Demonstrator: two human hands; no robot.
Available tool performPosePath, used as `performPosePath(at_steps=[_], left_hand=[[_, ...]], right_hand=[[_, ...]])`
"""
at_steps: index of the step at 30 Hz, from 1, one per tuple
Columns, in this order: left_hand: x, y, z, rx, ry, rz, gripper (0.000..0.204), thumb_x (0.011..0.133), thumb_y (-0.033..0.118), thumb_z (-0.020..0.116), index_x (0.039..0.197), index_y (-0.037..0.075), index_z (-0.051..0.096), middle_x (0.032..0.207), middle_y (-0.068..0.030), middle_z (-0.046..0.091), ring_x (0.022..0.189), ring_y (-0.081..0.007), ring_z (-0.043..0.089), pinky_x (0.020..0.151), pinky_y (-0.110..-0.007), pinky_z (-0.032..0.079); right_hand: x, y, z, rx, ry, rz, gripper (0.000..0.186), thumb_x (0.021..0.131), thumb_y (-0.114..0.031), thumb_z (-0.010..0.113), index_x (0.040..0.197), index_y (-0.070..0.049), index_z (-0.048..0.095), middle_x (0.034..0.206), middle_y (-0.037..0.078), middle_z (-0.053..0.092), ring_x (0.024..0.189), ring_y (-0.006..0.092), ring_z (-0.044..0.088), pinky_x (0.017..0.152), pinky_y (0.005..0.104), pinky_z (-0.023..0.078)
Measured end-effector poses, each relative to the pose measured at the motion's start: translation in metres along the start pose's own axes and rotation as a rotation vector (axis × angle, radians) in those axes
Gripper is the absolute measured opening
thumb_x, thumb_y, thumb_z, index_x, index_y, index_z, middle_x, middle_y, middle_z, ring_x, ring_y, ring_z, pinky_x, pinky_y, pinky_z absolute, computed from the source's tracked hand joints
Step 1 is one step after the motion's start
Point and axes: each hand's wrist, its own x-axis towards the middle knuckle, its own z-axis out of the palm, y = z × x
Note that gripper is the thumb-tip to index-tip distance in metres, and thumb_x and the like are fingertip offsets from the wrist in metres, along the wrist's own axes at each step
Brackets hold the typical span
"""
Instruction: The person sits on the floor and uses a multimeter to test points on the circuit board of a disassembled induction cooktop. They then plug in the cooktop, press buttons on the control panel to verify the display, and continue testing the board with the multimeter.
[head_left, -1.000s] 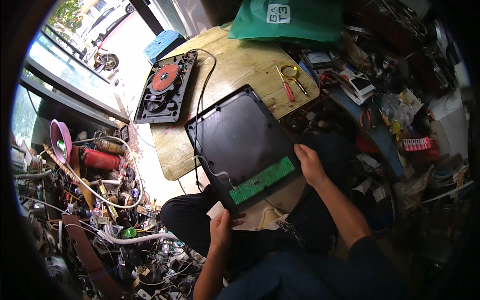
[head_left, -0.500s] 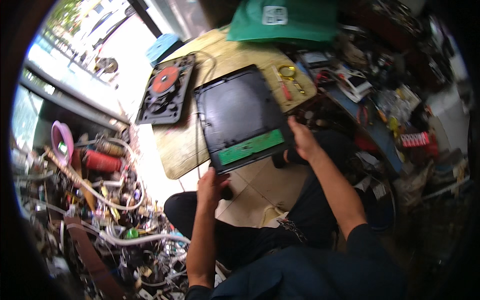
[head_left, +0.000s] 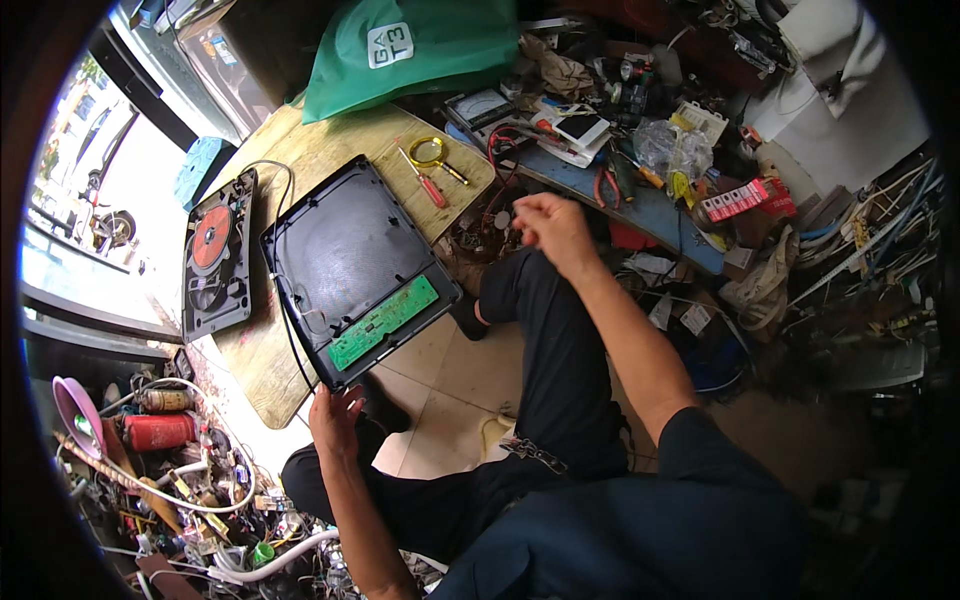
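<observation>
Wooden tbl (head_left: 248, 370) holds blk cover (head_left: 345, 240); open base (head_left: 238, 262); screwdriver (head_left: 433, 190); magnifier (head_left: 428, 152).

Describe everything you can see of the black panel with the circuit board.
The black panel is a shallow, rectangular shell, apparently plastic, with a raised rim and small tabs along its edges. Its inner face is up, with a light sheen. A long green circuit board sits along the near end. It lies at a slant, seemingly resting on the wooden table, its near end jutting past the edge. A black cable runs along its left side; the left hand is at the near-left corner, apparently touching.
</observation>
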Motion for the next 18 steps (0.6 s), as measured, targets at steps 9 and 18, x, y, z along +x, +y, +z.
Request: performPosePath(at_steps=[9, 18], left_hand=[[-0.005, -0.003, 0.001, -0.009, 0.013, -0.007, 0.037, 0.106, 0.038, 0.055, 0.124, 0.007, 0.062, 0.113, -0.0076, 0.073, 0.098, -0.0255, 0.073, 0.073, -0.035, 0.057], [-0.037, -0.014, -0.004, 0.036, 0.094, -0.053, 0.057, 0.108, 0.046, 0.048, 0.140, -0.001, 0.048, 0.129, -0.0218, 0.066, 0.095, -0.0277, 0.072, 0.075, -0.036, 0.059]], right_hand=[[0.082, -0.005, -0.074, -0.933, 0.269, -0.465, 0.026, 0.096, -0.024, 0.067, 0.109, -0.002, 0.065, 0.108, 0.015, 0.072, 0.089, 0.0348, 0.070, 0.072, 0.0472, 0.055], [0.160, -0.033, -0.040, -1.531, -0.053, -0.270, 0.034, 0.088, -0.006, 0.065, 0.120, -0.002, 0.058, 0.113, 0.022, 0.068, 0.101, 0.0348, 0.071, 0.081, 0.0505, 0.057]])
